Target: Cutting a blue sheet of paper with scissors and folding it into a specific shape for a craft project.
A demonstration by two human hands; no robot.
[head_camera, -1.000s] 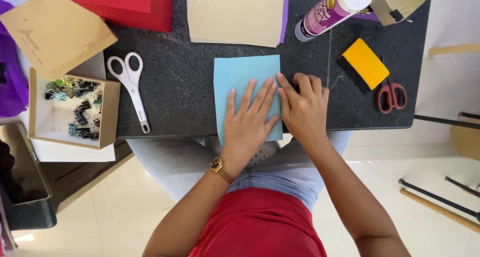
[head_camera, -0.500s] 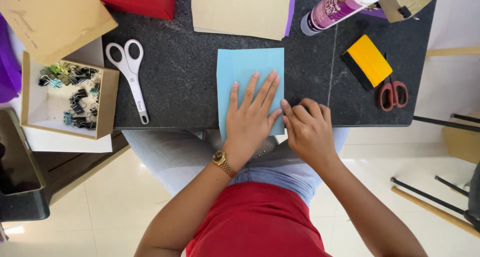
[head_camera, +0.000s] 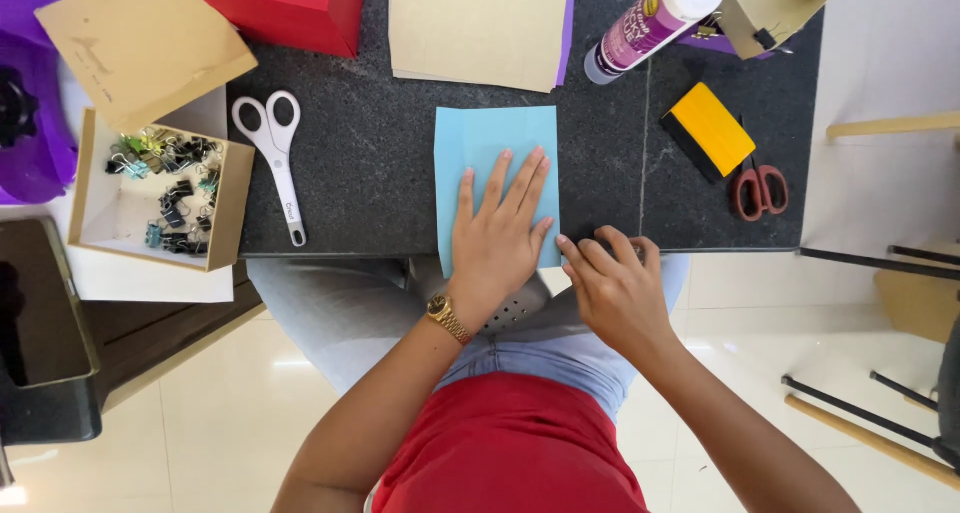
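Observation:
A light blue sheet of paper (head_camera: 490,138) lies on the dark stone table (head_camera: 380,163), its near edge at the table's front. My left hand (head_camera: 500,238), with a gold watch on the wrist, presses flat on the sheet's lower right part, fingers spread. My right hand (head_camera: 615,283) sits just right of the sheet's near right corner at the table edge, its fingertips curled and touching the paper's edge.
White-handled scissors (head_camera: 275,158) lie left of the sheet. A cardboard box of binder clips (head_camera: 160,188) is at far left. A red box (head_camera: 285,8), tan paper (head_camera: 480,28), a glue bottle (head_camera: 650,18), a yellow scraper (head_camera: 710,128) and red scissors (head_camera: 760,188) lie around.
My right hand has slid from the sheet's right side down and right to its near corner at the table edge. My left hand has stayed flat on the paper.

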